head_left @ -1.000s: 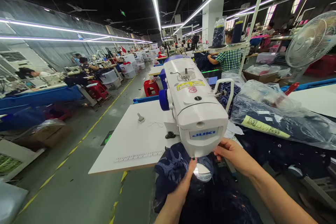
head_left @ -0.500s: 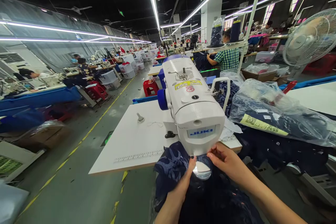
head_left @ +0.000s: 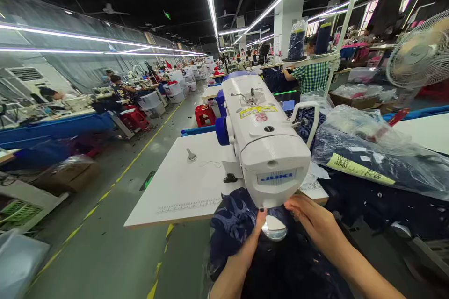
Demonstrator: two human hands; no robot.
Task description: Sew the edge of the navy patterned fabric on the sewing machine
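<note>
A white JUKI sewing machine (head_left: 266,140) stands on a white table (head_left: 182,182) straight ahead. Dark navy patterned fabric (head_left: 233,222) lies bunched under the machine head and hangs toward me. My left hand (head_left: 250,238) rests flat on the fabric, fingertips just below the machine's front. My right hand (head_left: 314,224) reaches in from the right, its fingers on the fabric beneath the machine head. The needle area is hidden by the machine body and my hands.
A clear plastic bag of dark garments with a yellow label (head_left: 372,154) lies on the right. A standing fan (head_left: 421,56) is at far right. A grey aisle (head_left: 115,205) runs left, lined with other workstations, red stools (head_left: 205,114) and seated workers.
My right hand has moved from the machine's lower right side down and left onto the fabric beneath the head. My left hand stays put. The view shifted slightly.
</note>
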